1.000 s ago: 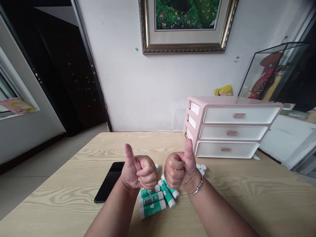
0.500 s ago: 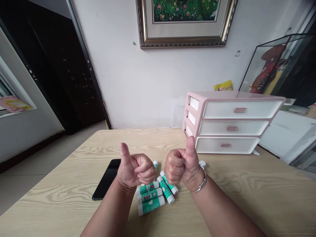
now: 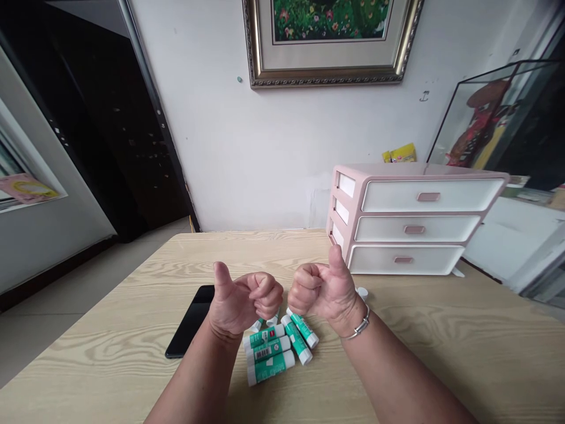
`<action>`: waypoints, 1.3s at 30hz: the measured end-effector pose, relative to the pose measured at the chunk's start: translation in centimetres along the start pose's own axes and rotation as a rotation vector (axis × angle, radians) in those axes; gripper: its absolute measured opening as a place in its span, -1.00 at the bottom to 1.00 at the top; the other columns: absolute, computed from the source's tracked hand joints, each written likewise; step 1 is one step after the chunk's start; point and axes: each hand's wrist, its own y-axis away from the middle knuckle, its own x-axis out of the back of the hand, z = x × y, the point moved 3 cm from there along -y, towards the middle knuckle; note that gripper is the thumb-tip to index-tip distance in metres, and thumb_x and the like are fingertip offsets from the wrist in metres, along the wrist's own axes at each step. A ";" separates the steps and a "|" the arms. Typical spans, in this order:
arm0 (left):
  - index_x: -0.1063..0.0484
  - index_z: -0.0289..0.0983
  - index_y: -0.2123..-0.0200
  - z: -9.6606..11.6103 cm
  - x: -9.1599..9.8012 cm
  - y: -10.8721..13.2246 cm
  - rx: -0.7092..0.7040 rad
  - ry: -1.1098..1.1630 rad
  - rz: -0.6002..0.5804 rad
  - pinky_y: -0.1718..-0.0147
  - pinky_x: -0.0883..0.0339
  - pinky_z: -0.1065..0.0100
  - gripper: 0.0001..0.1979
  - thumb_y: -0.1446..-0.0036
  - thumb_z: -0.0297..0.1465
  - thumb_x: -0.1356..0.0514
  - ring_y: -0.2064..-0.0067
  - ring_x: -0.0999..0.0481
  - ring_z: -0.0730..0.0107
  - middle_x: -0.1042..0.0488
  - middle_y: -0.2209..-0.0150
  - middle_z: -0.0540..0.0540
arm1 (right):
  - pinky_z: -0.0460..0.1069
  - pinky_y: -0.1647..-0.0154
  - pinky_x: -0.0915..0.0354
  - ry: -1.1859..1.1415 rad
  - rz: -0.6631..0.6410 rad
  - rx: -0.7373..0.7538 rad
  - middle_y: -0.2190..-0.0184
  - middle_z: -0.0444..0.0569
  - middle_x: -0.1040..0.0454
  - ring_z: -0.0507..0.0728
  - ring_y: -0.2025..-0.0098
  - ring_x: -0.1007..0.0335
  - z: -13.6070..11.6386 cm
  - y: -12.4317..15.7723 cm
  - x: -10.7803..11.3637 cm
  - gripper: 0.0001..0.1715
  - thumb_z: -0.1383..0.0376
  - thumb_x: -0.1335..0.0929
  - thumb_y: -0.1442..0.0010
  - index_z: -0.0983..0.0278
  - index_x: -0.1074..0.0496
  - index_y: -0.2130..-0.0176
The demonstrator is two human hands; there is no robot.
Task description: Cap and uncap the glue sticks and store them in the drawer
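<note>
My left hand [image 3: 245,299] is raised over the table with its thumb up and the other fingers curled in, nothing visible in them. Facing it, my right hand [image 3: 324,288] makes the same thumb-up fist, a silver bracelet [image 3: 362,325] round its wrist. A small gap parts the knuckles. Below both hands lie several green and white glue sticks [image 3: 271,366]; some form a row at the left, others [image 3: 296,340] slant at the right. My left hand partly hides those farther back.
A black phone [image 3: 189,324] lies left of my left hand on the wooden table [image 3: 110,353]. At the back right stands a pink and white drawer unit [image 3: 415,221]. A small white round object [image 3: 362,293] sits behind my right wrist.
My two fists have come closer together, and their curled fingers have loosened a little. The glue sticks, phone and drawer unit have stayed in place.
</note>
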 end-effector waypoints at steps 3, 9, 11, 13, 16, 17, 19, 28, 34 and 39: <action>0.01 -0.20 0.63 -0.2 0.1 0.1 -0.028 0.021 0.011 0.64 0.22 0.43 -0.20 0.13 0.47 0.27 0.61 0.12 0.59 0.03 0.63 0.12 | -0.10 0.61 0.13 -0.076 -0.071 -0.029 0.69 -0.31 0.13 -0.07 0.65 0.25 0.1 0.1 0.0 -0.16 -0.48 -0.02 -0.11 0.18 0.05 0.58; 0.09 -0.18 0.68 -1.3 -0.8 0.0 0.052 0.081 -0.103 0.70 0.25 0.47 -0.23 0.09 0.44 0.26 0.67 0.20 0.64 0.11 0.70 0.16 | -0.13 0.66 0.18 -0.224 -0.272 -0.045 0.71 -0.34 0.14 -0.09 0.68 0.29 1.0 -0.1 -1.1 -0.16 -0.50 -0.01 -0.08 0.17 0.07 0.57; 0.09 -0.18 0.68 -1.5 -1.2 0.0 0.078 0.077 -0.114 0.71 0.25 0.47 -0.23 0.07 0.43 0.23 0.68 0.19 0.64 0.11 0.71 0.16 | -0.13 0.68 0.19 -0.231 -0.298 -0.071 0.71 -0.34 0.14 -0.09 0.69 0.29 1.4 -0.1 -1.3 -0.17 -0.49 0.00 -0.09 0.17 0.06 0.57; 0.09 -0.18 0.68 -1.7 -1.5 -0.1 0.089 0.072 -0.117 0.72 0.25 0.48 -0.24 0.05 0.42 0.21 0.68 0.20 0.65 0.12 0.72 0.17 | -0.13 0.68 0.19 -0.204 -0.280 -0.112 0.71 -0.34 0.14 -0.09 0.68 0.29 1.7 -0.2 -1.3 -0.17 -0.48 0.01 -0.10 0.17 0.05 0.57; 0.09 -0.18 0.69 -1.7 -1.7 -0.1 0.085 0.062 -0.108 0.74 0.25 0.49 -0.24 0.03 0.41 0.19 0.69 0.21 0.67 0.12 0.73 0.18 | -0.14 0.69 0.20 -0.146 -0.206 -0.169 0.71 -0.34 0.13 -0.09 0.68 0.31 1.9 -0.1 -1.0 -0.17 -0.47 0.01 -0.11 0.17 0.04 0.58; 0.09 -0.18 0.69 -1.7 -1.6 0.0 0.081 0.060 -0.107 0.74 0.26 0.49 -0.24 0.04 0.41 0.19 0.70 0.21 0.67 0.13 0.73 0.18 | -0.14 0.69 0.20 -0.132 -0.182 -0.186 0.72 -0.34 0.13 -0.10 0.68 0.31 1.9 0.0 -0.9 -0.17 -0.48 0.01 -0.11 0.17 0.04 0.58; 0.10 -0.18 0.69 -1.7 -1.6 0.0 0.078 0.056 -0.106 0.74 0.26 0.50 -0.24 0.05 0.42 0.18 0.70 0.21 0.67 0.13 0.73 0.18 | -0.14 0.69 0.20 -0.115 -0.144 -0.211 0.72 -0.35 0.14 -0.10 0.69 0.32 2.1 0.1 -0.7 -0.17 -0.48 0.00 -0.11 0.17 0.04 0.59; 0.11 -0.18 0.69 -1.9 -1.4 0.1 0.075 0.076 -0.136 0.74 0.26 0.49 -0.24 0.06 0.43 0.19 0.69 0.22 0.67 0.14 0.72 0.18 | -0.16 0.71 0.17 -0.133 -0.176 -0.218 0.73 -0.35 0.14 -0.12 0.70 0.30 2.5 0.3 -0.3 -0.15 -0.51 -0.01 -0.04 0.18 0.04 0.60; 0.11 -0.17 0.69 -1.8 -1.4 0.0 0.071 0.068 -0.136 0.75 0.26 0.48 -0.24 0.06 0.43 0.21 0.69 0.21 0.66 0.14 0.73 0.18 | -0.15 0.70 0.16 -0.129 -0.158 -0.207 0.73 -0.35 0.15 -0.11 0.69 0.31 2.5 0.5 -0.3 -0.14 -0.52 0.01 -0.01 0.17 0.06 0.59; 0.14 -0.17 0.71 -1.5 -1.8 -0.1 0.085 0.049 -0.138 0.75 0.25 0.48 -0.23 0.08 0.44 0.19 0.70 0.21 0.66 0.15 0.74 0.18 | -0.15 0.70 0.14 -0.155 -0.165 -0.176 0.74 -0.34 0.14 -0.11 0.68 0.29 2.4 0.7 -0.5 -0.13 -0.55 0.00 0.02 0.17 0.03 0.59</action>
